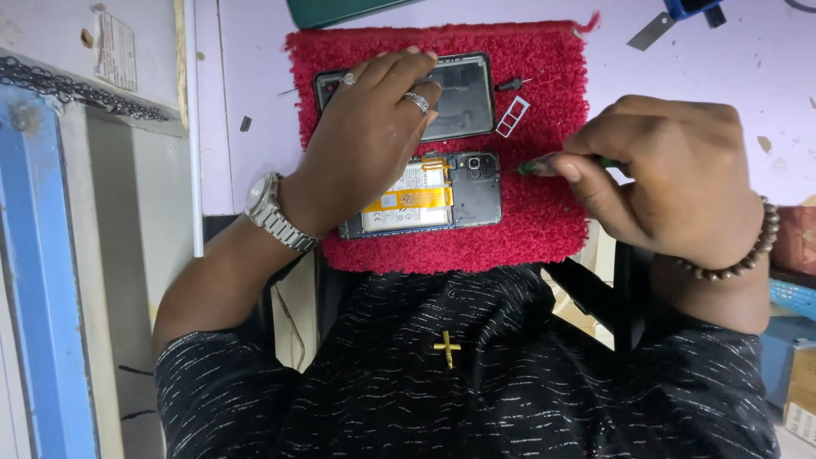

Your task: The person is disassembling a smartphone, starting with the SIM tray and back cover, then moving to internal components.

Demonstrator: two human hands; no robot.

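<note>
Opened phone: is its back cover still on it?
No: the opened phone shows its battery bare, and the back cover lies apart above it.

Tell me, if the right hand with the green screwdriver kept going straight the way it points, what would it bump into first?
Probably the opened phone. The right hand aims its green screwdriver at the camera end, tip nearly there. Height above it is unclear.

Opened phone (442, 197), battery exposed, lies flat on red mat (544, 221).

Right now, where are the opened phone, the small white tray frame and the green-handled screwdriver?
opened phone with yellow-striped battery (463, 191): head view, dark camera end.
small white rectangular tray frame (512, 116): head view, frame edge.
green-handled screwdriver (537, 167): head view, handle tip at right hand.
</note>
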